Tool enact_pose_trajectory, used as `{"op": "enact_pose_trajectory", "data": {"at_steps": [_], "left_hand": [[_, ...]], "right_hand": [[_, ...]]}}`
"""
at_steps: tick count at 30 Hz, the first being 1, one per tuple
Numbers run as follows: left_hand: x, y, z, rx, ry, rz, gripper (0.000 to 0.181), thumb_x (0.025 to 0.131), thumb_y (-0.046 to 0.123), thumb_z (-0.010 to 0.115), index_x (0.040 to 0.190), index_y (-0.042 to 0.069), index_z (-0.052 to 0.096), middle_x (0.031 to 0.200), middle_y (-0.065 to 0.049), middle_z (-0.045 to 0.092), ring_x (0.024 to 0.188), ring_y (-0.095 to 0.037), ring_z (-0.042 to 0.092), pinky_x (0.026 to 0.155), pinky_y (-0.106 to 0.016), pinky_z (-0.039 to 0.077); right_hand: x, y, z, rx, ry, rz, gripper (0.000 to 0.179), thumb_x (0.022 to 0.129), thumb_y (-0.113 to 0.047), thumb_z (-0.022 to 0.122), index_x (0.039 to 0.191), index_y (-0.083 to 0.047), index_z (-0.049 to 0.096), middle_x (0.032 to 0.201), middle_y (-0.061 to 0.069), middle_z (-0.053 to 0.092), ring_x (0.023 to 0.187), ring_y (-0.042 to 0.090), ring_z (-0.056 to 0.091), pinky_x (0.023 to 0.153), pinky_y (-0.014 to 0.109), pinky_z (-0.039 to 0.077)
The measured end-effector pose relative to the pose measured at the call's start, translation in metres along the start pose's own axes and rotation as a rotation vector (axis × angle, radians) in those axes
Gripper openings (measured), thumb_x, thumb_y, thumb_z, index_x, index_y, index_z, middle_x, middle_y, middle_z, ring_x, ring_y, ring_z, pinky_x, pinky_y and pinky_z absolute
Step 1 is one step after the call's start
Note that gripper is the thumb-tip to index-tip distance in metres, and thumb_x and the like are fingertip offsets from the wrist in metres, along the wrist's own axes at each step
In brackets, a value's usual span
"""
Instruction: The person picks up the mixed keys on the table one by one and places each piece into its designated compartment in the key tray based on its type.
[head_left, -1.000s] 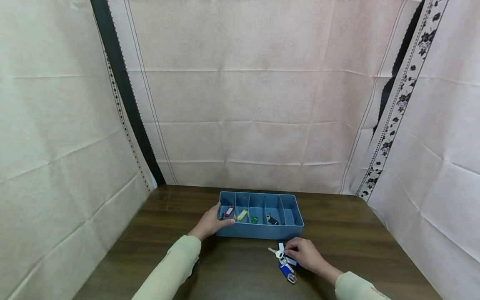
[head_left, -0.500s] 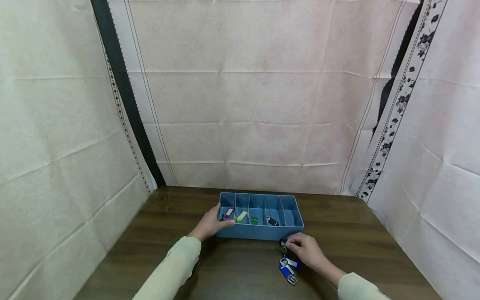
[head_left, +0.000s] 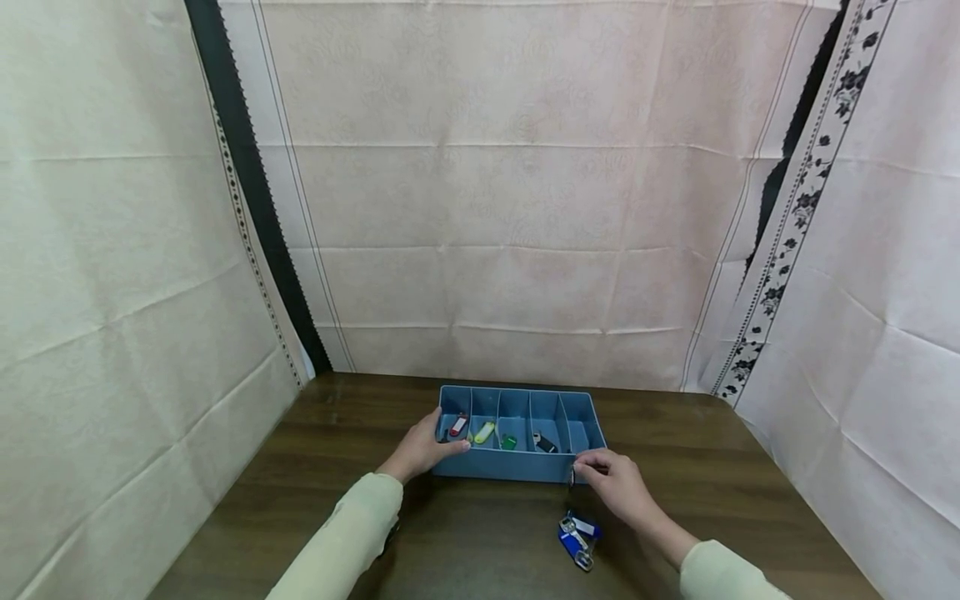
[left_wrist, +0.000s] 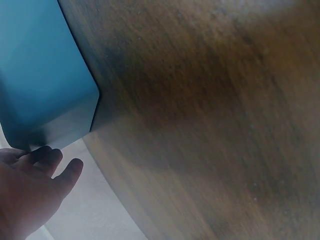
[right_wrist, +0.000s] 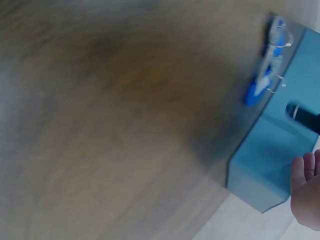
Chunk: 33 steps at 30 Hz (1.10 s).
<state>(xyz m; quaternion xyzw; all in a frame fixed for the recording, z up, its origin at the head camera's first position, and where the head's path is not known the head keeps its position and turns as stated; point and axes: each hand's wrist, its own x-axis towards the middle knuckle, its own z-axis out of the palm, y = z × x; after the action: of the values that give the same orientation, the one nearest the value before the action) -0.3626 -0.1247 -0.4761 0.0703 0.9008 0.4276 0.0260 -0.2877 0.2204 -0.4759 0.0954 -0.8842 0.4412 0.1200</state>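
My left hand holds the left end of a blue compartment box, thumb at the front rim and fingers along the side. At the box's front right, my right hand pinches a black key tag, which hangs against the front wall. Blue key tags with keys lie on the table below that hand. Inside the box, from left to right, are a red tag, a yellow tag, a green tag and a black tag, each in its own compartment.
The box stands on a dark wooden table, towards its back edge. Pale cloth hangs behind the table and on both sides. No tag shows in the box's rightmost compartment.
My right hand has lifted the black key tag off the pile and carried it up to the box's front rim. The blue tags stay on the table; the left hand keeps its place.
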Motion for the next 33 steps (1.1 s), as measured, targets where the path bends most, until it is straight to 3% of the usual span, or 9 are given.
{"op": "enact_pose_trajectory", "data": {"at_steps": [14,24,33], "left_hand": [[0.001,-0.002,-0.001,0.002,-0.003,0.014,0.11,0.079,0.058,0.075,0.158,0.005,0.02,0.158,-0.019,0.031,0.142,-0.04,0.033,0.111,-0.059,0.029],[0.001,-0.002,-0.001,-0.008,-0.002,0.023,0.11,0.08,0.058,0.076,0.158,0.005,0.02,0.158,-0.018,0.031,0.141,-0.04,0.033,0.111,-0.06,0.03],[0.001,-0.002,-0.001,-0.007,-0.004,0.024,0.109,0.08,0.057,0.076,0.157,0.004,0.02,0.157,-0.019,0.031,0.141,-0.039,0.033,0.111,-0.059,0.029]], "right_hand": [[0.025,-0.031,-0.008,0.174,0.042,0.087,0.019,0.099,-0.024,0.064,0.109,-0.011,0.074,0.113,0.006,0.069,0.101,0.022,0.06,0.084,0.03,0.052],[0.054,-0.039,-0.009,0.181,0.099,0.145,0.032,0.101,-0.029,0.06,0.12,-0.006,0.07,0.116,0.01,0.067,0.1,0.025,0.057,0.083,0.033,0.05],[0.079,-0.038,-0.002,0.151,0.175,0.183,0.03,0.1,-0.029,0.06,0.116,-0.006,0.072,0.114,0.012,0.068,0.1,0.026,0.058,0.087,0.041,0.05]]}}
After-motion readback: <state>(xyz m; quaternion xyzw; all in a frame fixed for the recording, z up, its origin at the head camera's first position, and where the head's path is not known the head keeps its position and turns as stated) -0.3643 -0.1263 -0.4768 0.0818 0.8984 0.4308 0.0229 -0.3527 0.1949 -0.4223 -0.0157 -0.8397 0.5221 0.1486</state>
